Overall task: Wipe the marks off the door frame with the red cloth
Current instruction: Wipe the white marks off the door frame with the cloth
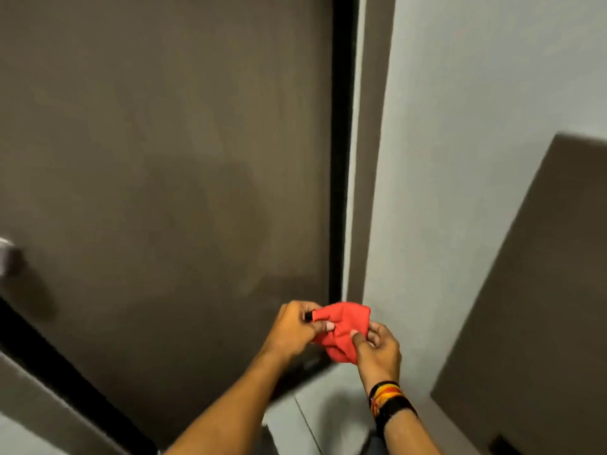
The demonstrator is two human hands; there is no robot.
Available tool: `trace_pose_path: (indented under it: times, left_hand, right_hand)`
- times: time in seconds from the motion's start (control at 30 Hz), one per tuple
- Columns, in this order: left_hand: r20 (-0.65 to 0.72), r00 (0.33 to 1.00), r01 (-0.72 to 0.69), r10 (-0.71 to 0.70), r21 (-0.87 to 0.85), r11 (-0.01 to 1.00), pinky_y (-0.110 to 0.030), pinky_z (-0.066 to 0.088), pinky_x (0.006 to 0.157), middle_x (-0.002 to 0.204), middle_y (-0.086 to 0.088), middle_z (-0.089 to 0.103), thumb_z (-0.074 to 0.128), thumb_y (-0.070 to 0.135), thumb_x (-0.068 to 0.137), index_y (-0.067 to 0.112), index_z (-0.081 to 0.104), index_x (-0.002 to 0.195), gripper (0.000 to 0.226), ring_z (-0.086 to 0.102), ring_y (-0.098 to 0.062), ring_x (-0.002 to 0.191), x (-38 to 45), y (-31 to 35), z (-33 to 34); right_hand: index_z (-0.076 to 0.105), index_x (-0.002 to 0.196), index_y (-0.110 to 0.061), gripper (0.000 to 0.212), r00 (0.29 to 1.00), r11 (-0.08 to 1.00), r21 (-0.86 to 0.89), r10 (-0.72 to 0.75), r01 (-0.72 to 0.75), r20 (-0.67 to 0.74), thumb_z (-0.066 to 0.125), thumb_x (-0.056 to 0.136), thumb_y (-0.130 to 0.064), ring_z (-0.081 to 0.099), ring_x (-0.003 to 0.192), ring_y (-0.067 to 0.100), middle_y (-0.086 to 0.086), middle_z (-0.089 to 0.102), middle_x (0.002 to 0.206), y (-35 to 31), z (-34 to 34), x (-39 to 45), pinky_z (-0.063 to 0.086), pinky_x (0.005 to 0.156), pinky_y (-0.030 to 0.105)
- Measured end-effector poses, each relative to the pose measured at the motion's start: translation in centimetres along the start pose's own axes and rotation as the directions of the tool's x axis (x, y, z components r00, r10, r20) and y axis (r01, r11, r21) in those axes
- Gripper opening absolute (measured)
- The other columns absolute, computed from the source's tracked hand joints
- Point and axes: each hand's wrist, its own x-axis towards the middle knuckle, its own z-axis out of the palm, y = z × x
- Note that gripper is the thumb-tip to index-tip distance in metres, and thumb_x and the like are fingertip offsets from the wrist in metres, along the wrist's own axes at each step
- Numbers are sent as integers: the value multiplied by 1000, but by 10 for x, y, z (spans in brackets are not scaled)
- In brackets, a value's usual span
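Observation:
A bunched red cloth (341, 326) is held between both hands low in the view, just in front of the bottom of the door frame (364, 159). My left hand (295, 326) pinches its left edge. My right hand (377, 349) grips its lower right side, thumb on the fabric. The frame runs top to bottom as a grey-brown strip with a black gap (341, 142) beside it. No marks on the frame can be made out from here.
A large dark brown door (164, 159) fills the left, with a metal handle (8, 254) at the far left edge. A pale wall (476, 93) lies right of the frame, and a dark brown panel (542, 307) stands at lower right. Pale floor tiles are below.

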Motion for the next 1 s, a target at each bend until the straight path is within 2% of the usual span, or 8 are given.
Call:
trace_pose_path:
  times: [0.13, 0.2, 0.37, 0.53, 0.67, 0.8, 0.87, 1.0]
  left_hand:
    - [-148, 982, -114, 118, 34, 993, -52, 65, 76, 79, -8, 80, 85, 22, 77, 16, 79, 84, 11, 74, -20, 72, 1, 77, -108]
    - [-235, 953, -179, 190, 67, 982, -53, 65, 76, 80, -6, 80, 84, 25, 75, 19, 79, 84, 11, 78, -30, 80, -8, 119, -167]
    - [-419, 837, -281, 352, 224, 933, -50, 65, 75, 81, -6, 81, 83, 23, 74, 21, 81, 88, 15, 70, -12, 72, -60, 212, -325]
    - [-564, 694, -261, 448, 383, 886, -47, 64, 72, 76, -6, 80, 81, 17, 77, 20, 81, 89, 12, 77, -21, 71, -128, 270, -452]
    - [-656, 576, -215, 488, 454, 864, -47, 65, 71, 77, -13, 79, 84, 16, 76, 17, 82, 89, 14, 78, -31, 74, -194, 283, -533]
    - [-727, 524, -154, 444, 432, 889, -50, 65, 70, 78, -17, 79, 85, 10, 76, 12, 80, 84, 10, 77, -30, 72, -250, 260, -586]
    - [-743, 538, -76, 398, 428, 901, -48, 66, 75, 80, -12, 80, 85, 16, 77, 15, 81, 87, 11, 79, -30, 79, -274, 236, -607]
    - [-687, 643, 15, 339, 454, 891, -47, 65, 84, 90, -7, 82, 77, 15, 87, 19, 83, 97, 12, 79, -22, 85, -296, 177, -626]
  right_hand:
    - [65, 99, -21, 24, 981, 984, 54, -174, 170, 87, 73, 84, -4, 72, 89, 26, 10, 75, 99, -121, 52, -33, 58, 83, 34]
    - [66, 101, -19, 23, 954, 964, 86, -262, 252, 145, 73, 85, -4, 73, 92, 28, 11, 75, 101, -183, 78, -59, 60, 87, 40]
    - [69, 106, -7, 24, 863, 888, 161, -457, 431, 212, 74, 83, -4, 74, 94, 33, 18, 77, 101, -319, 154, -152, 58, 91, 51]
    - [70, 108, -5, 28, 767, 814, 237, -580, 531, 273, 76, 82, -8, 73, 95, 29, 17, 77, 103, -411, 221, -246, 58, 92, 43]
    - [72, 103, -11, 26, 686, 745, 212, -666, 632, 293, 76, 81, -23, 72, 96, 28, 10, 77, 100, -447, 276, -324, 53, 86, 30]
    - [72, 105, -14, 28, 634, 719, 171, -681, 673, 366, 71, 82, -28, 68, 107, 32, 13, 72, 112, -448, 329, -388, 54, 95, 39]
    - [72, 105, -14, 26, 632, 722, 125, -665, 681, 399, 70, 83, -28, 67, 109, 35, 15, 73, 112, -432, 356, -414, 54, 93, 38]
    - [69, 109, -13, 28, 690, 765, -25, -565, 643, 453, 65, 85, -26, 66, 113, 40, 18, 72, 118, -383, 399, -434, 52, 92, 41]
